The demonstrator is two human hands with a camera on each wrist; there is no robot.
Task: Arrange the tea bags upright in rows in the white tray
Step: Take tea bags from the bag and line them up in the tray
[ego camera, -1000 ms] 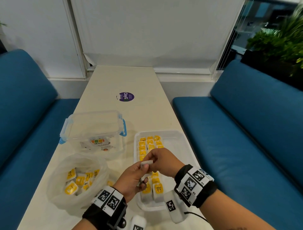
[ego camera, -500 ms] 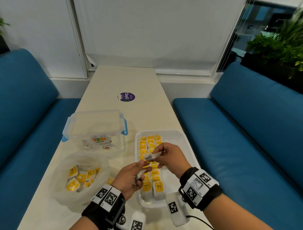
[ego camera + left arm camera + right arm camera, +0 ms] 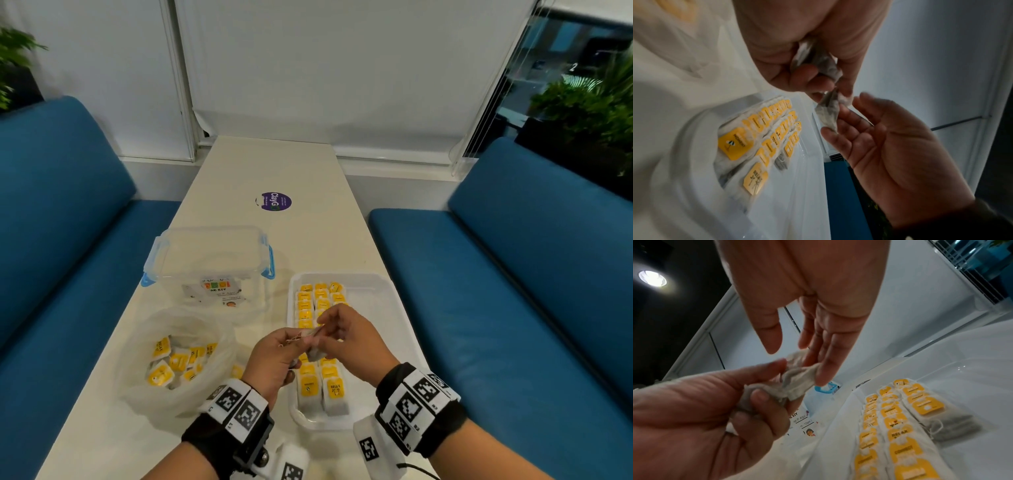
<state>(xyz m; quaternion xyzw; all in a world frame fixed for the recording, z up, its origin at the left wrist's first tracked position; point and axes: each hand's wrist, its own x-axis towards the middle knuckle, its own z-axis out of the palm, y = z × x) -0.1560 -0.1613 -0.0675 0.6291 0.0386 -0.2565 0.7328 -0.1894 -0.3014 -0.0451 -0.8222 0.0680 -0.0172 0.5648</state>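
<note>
Held tea bag (image 3: 797,382): crumpled, in the air above the white tray (image 3: 387,301), between both hands.
Left hand (image 3: 274,356): fingers curled tight round it.
Right hand (image 3: 347,339): fingers straight, thumb apart, fingertips touching its free end.
Tray rows (image 3: 320,301): yellow-tagged bags, upright.

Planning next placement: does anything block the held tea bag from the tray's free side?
Nothing visible. The pale paper tea bag, gripped by the left hand, touched by the right hand, hangs over the white plastic tray; its right side is bare.

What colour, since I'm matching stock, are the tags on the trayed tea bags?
Yellow tags, clearest in the right wrist view.
</note>
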